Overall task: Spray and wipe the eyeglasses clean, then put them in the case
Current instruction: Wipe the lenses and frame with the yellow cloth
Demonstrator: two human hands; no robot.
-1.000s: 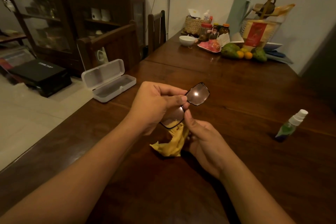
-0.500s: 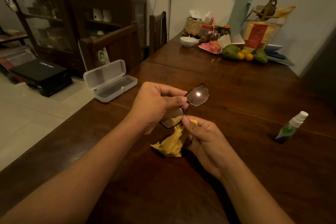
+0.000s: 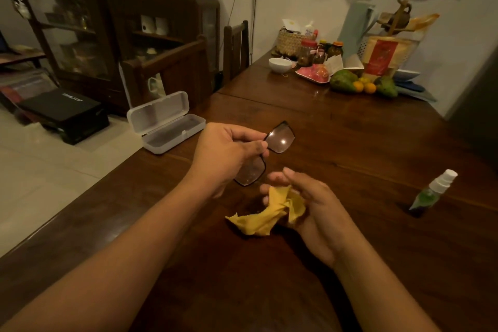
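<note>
Two hands: left hand [image 3: 225, 154] on one eyeglasses [image 3: 280, 138], right hand [image 3: 319, 214] on one cloth [image 3: 270, 214]

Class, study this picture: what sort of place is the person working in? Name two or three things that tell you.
Most likely a dining room in a home: a long wooden table with fruit and jars at its far end, wooden chairs beside it, and a glass-fronted cabinet behind.

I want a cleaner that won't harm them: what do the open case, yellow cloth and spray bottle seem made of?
The case looks like frosted white plastic: rigid, translucent lid. The yellow cloth seems thin soft fabric, perhaps microfibre: it crumples in folds in the right hand. The spray bottle looks clear, probably plastic: green shows through.
</note>
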